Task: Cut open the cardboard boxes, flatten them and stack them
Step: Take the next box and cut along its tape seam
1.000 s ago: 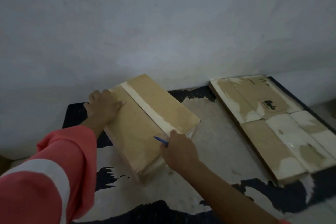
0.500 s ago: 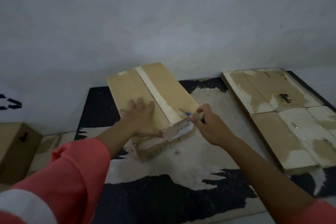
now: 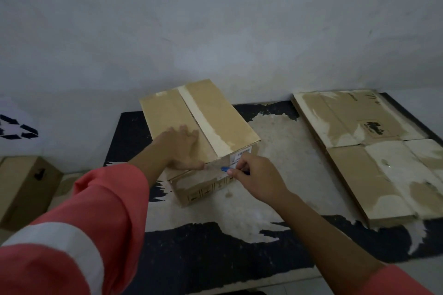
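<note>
A closed brown cardboard box (image 3: 215, 115), sealed with a pale tape strip along its top seam, lies on the worn black table (image 3: 215, 246) by the wall. My left hand (image 3: 182, 146) rests flat on the box top near its front edge, thumb over the edge. My right hand (image 3: 254, 175) pinches a small blue cutter (image 3: 224, 169), its tip at the taped upper edge of the box's front end face. A stack of flattened boxes (image 3: 374, 163) lies at the right of the table.
Another brown box (image 3: 21, 189) stands on the floor at the left, below a white surface with a black recycling mark (image 3: 14, 128). A grey wall rises right behind the table. Bare tabletop lies between the box and the flattened stack.
My left hand slid from the box's far left corner to its near edge. My right hand with the cutter came off the top tape seam down to the front end face.
</note>
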